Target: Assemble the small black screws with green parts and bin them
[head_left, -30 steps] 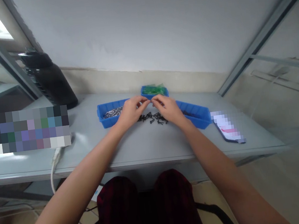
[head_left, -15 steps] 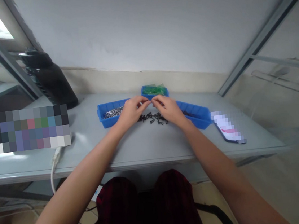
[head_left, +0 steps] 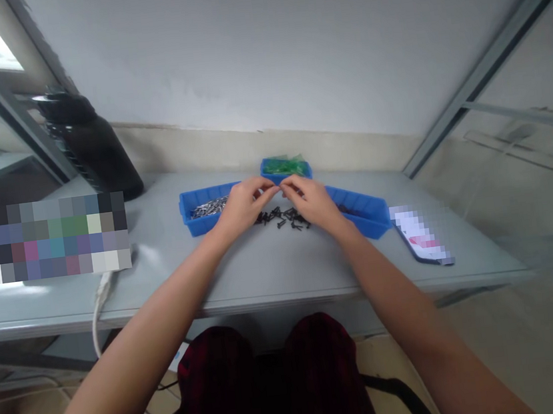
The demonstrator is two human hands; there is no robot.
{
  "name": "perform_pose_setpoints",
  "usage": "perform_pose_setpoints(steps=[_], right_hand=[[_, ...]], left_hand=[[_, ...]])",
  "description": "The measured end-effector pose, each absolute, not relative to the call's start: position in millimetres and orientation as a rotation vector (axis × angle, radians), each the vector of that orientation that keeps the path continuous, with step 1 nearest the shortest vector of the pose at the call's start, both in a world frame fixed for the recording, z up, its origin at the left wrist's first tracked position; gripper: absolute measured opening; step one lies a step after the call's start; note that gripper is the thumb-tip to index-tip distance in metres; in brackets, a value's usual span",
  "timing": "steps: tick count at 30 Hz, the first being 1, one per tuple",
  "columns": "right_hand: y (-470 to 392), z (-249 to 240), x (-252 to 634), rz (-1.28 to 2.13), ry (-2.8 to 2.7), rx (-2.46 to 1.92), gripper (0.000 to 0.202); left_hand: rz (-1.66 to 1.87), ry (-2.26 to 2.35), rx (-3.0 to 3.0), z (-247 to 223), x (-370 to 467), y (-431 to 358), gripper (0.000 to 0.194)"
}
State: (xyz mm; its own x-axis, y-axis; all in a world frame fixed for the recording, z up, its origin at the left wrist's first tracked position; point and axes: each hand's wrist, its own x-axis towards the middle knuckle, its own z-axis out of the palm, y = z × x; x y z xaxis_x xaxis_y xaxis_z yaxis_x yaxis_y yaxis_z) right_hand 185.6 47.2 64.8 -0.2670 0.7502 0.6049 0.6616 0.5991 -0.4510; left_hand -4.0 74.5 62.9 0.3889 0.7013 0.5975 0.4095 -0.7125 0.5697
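Note:
My left hand (head_left: 248,200) and my right hand (head_left: 308,196) meet fingertip to fingertip over the middle of the table. Both are pinched closed; whatever lies between the fingers is too small to make out. Just below them is a loose pile of black screws (head_left: 280,218) on the tabletop. Partly behind my left hand stands a blue bin (head_left: 201,227) with silver metal pieces (head_left: 209,207) in it. On the other side, a second blue bin (head_left: 372,222) holds dark pieces and is partly covered by my right hand. Beyond the fingertips, a small blue bin (head_left: 266,171) contains green plastic pieces (head_left: 287,164).
A large black bottle (head_left: 92,149) stands at the back left. In front of it is a blurred-out item (head_left: 51,238) with a white cable (head_left: 98,306) running over the table's front edge (head_left: 277,297). A phone (head_left: 421,236) lies at the right. The wall (head_left: 287,51) rises behind.

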Motion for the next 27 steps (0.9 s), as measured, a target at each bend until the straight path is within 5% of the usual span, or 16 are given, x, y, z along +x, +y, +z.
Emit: perform_pose_setpoints(steps=[27], right_hand=[[47.9,64.2,186.1,0.139,-2.013,-1.115,0.025]], left_hand=[[1.227,0.948,2.331,66.3,-5.3,71.7,0.025]])
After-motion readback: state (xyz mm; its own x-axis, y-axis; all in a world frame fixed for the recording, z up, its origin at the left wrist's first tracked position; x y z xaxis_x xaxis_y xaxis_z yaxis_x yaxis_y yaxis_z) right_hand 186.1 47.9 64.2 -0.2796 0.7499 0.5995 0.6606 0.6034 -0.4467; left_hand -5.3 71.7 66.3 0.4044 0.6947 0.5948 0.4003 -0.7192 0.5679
